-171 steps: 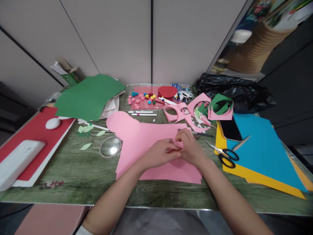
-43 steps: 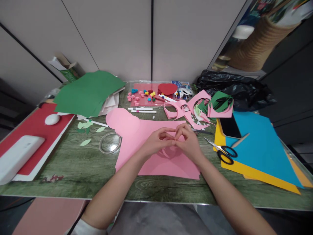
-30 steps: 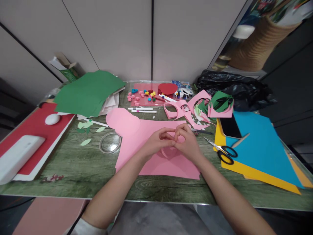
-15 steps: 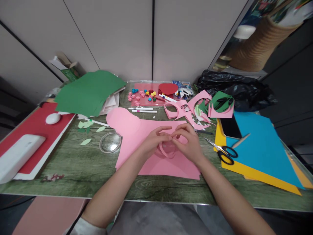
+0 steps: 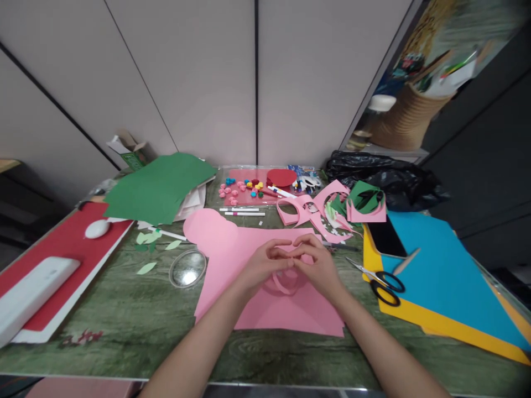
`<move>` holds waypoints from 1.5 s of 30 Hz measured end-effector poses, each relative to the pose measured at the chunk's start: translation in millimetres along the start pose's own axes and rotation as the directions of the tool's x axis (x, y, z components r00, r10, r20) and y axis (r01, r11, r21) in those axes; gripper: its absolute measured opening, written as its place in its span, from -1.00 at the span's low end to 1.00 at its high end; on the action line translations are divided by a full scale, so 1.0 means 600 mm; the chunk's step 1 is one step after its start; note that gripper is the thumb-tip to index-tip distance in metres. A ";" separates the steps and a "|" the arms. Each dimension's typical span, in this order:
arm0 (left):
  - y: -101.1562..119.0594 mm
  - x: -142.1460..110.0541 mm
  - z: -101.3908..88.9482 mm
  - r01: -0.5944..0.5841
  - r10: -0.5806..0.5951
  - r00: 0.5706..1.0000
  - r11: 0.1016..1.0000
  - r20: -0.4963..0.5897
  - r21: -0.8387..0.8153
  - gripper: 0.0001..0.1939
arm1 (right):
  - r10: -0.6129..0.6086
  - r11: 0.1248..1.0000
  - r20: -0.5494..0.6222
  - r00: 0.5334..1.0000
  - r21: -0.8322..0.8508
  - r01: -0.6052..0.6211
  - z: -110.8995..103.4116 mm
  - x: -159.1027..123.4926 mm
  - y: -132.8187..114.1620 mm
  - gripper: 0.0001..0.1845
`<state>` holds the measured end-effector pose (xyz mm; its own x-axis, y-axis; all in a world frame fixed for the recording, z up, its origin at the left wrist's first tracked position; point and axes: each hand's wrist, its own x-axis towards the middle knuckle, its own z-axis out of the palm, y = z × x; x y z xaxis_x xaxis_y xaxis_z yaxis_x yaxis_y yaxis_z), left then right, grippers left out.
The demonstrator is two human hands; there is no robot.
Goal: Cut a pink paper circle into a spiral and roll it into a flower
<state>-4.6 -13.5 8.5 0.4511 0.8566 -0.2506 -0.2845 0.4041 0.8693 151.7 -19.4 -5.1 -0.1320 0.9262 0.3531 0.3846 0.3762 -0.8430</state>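
Note:
Over the middle of a stack of pink paper sheets [image 5: 265,309], my left hand [image 5: 265,262] and my right hand [image 5: 317,262] meet with their fingertips close together. Both pinch a curled strip of pink paper [image 5: 284,288], whose loop hangs below the fingers. The upper end of the strip is hidden behind my fingers. Pink paper circles [image 5: 211,232] lie on the stack's upper left corner. Left of the stack rests a clear roll of tape [image 5: 188,269]. Scissors [image 5: 379,281] with black handles lie to the right, blades apart.
Blue paper [image 5: 443,276] lies on yellow sheets at right, with a phone [image 5: 386,236] on it. Pink paper offcuts [image 5: 315,207] and a tray of small coloured paper rolls [image 5: 232,190] sit at the back. Green sheets [image 5: 161,185] and a white mouse [image 5: 97,229] are left.
The camera view has tilted up, so the table appears lower. My fingers have shifted slightly around the pink strip, still holding it over the sheets.

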 end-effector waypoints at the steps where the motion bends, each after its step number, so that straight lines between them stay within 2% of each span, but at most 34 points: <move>1: -0.001 0.000 0.000 0.002 -0.002 1.000 1.000 0.004 0.002 -0.47 | 0.011 1.000 -0.007 1.000 0.001 -0.011 0.000 0.000 -0.001 -0.90; 10: -0.010 0.003 -0.004 0.000 -0.001 1.000 1.000 0.031 0.019 -0.54 | 0.014 1.000 -0.014 1.000 0.021 -0.013 -0.004 0.001 -0.007 -0.80; 17: -0.011 0.004 -0.002 -0.002 0.001 0.998 1.000 0.056 0.026 -0.55 | -0.004 1.000 0.047 0.999 -0.029 0.005 0.001 -0.002 -0.001 -0.75; 24: -0.001 -0.001 -0.005 -0.003 0.001 0.999 0.999 -0.049 -0.035 -0.49 | -0.067 0.990 0.044 0.997 -0.123 0.072 -0.003 -0.003 -0.016 -0.90; 27: 0.001 -0.001 -0.010 -0.007 0.000 0.997 0.997 -0.082 -0.076 -0.49 | -0.118 0.976 0.043 0.992 -0.181 0.124 -0.007 -0.006 -0.020 -0.85; 33: -0.003 0.001 -0.013 0.011 -0.016 0.998 0.997 -0.055 -0.079 -0.50 | -0.182 0.958 0.042 0.982 -0.217 0.187 -0.007 -0.010 -0.013 -0.83; 40: -0.003 0.000 -0.013 -0.040 0.045 0.994 0.998 -0.099 0.055 -0.51 | -0.143 0.976 0.150 0.978 -0.145 0.165 -0.003 -0.005 -0.001 -0.74; 45: 0.004 -0.002 -0.006 -0.057 0.070 0.992 0.992 -0.107 0.114 -0.51 | -0.079 0.991 0.076 0.994 -0.104 0.086 0.000 -0.004 0.004 -0.80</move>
<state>-8.7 -12.6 9.5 0.3374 0.9120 -0.2335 -0.2117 0.3151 0.9251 153.1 -20.3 -8.1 -0.2305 0.8930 0.3866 0.4646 0.4501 -0.7626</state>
